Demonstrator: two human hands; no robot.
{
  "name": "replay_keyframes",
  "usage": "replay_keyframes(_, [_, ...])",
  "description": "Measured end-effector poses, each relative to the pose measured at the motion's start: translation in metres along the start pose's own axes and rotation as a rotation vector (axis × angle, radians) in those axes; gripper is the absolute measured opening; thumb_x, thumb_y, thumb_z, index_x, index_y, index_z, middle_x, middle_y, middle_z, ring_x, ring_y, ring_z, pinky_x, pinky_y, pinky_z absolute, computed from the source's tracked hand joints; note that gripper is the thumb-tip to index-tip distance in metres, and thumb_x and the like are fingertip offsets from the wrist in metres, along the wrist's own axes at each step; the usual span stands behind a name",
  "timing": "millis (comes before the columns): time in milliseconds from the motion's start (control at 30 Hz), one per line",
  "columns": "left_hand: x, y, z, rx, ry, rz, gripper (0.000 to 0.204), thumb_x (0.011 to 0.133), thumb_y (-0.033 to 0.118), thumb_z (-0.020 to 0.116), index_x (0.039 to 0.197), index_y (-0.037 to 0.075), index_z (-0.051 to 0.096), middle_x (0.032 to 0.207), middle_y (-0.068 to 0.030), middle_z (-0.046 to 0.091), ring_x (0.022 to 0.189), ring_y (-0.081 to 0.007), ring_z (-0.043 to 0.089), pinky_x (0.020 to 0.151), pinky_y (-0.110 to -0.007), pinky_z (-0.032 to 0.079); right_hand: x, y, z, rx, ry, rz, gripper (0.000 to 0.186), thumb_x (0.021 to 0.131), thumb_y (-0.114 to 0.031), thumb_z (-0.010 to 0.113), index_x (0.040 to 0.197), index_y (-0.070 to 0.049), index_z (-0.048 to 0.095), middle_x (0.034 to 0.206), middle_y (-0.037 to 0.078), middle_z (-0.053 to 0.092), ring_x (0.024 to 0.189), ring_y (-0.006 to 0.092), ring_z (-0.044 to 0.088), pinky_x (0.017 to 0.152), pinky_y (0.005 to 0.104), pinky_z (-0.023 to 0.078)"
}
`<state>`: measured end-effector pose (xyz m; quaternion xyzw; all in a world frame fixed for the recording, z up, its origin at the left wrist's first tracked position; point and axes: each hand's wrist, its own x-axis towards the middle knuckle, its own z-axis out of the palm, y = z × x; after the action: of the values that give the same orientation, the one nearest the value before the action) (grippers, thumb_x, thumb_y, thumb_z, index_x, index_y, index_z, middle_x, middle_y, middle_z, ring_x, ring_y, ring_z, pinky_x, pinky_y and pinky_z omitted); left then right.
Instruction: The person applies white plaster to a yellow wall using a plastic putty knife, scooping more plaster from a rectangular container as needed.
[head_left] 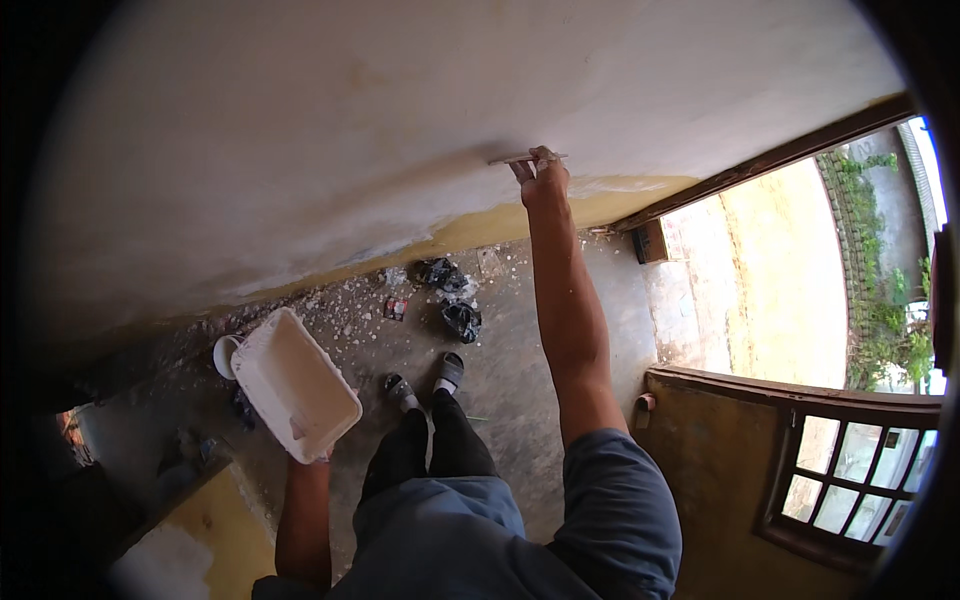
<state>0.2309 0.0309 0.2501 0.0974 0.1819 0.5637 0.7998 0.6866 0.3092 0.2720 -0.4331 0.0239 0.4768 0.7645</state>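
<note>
White plastered wall (pixel 300 130) is filling my view; right hand (pixel 543 180) is gripping a putty knife (pixel 525 158), left hand (pixel 312 455) is grasping a white tray (pixel 292 385).

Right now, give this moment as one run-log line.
right hand: grip on putty blade, pressed to white wall | left hand: holds white tray

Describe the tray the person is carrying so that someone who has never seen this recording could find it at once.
Start at the big white wall filling the top of the view, then drop to the grey floor below it. Over the floor, lower left, the left hand holds up a white rectangular tray. It is the largest white thing there, bigger than the round white lid behind it.
</note>
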Motion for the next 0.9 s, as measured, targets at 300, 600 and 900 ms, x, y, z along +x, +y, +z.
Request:
replay_keyframes(300, [-0.002,0.004,-0.003,-0.009,0.05,0.058,0.068,0.091,0.046,0.049,0.147,0.017,0.025,0.15,-0.0105,0.028,0.131,-0.0336,0.038,0.106,-0.061,0.027,-0.09,-0.108,0.042,-0.109,-0.291,-0.2,0.022,0.082,-0.001,0.055,0.103,0.002,0.05,0.102,0.014,0.053,0.098,0.0298,0.057,0.083,0.0456,0.054])
replay_keyframes(600, [0.008,-0.012,0.012,-0.112,0.121,-0.01,0.07,0.091,0.045,0.05,0.148,0.018,0.021,0.154,-0.0083,0.021,0.134,-0.0341,0.033,0.109,-0.06,0.023,-0.006,0.074,-0.176,0.093,0.199,0.224,0.019,0.086,0.002,0.055,0.101,-0.008,0.058,0.097,0.007,0.061,0.084,0.0217,0.061,0.082,0.0406,0.054])
replay_keyframes(900, [0.02,-0.052,0.016,-0.156,0.141,0.01,0.064,0.092,0.046,0.048,0.146,0.019,0.027,0.151,-0.006,0.027,0.134,-0.0333,0.033,0.108,-0.064,0.02,0.104,0.19,-0.202,0.001,0.298,0.3,0.013,0.084,0.004,0.053,0.091,-0.007,0.056,0.084,0.005,0.055,0.073,0.0216,0.055,0.076,0.0441,0.054])
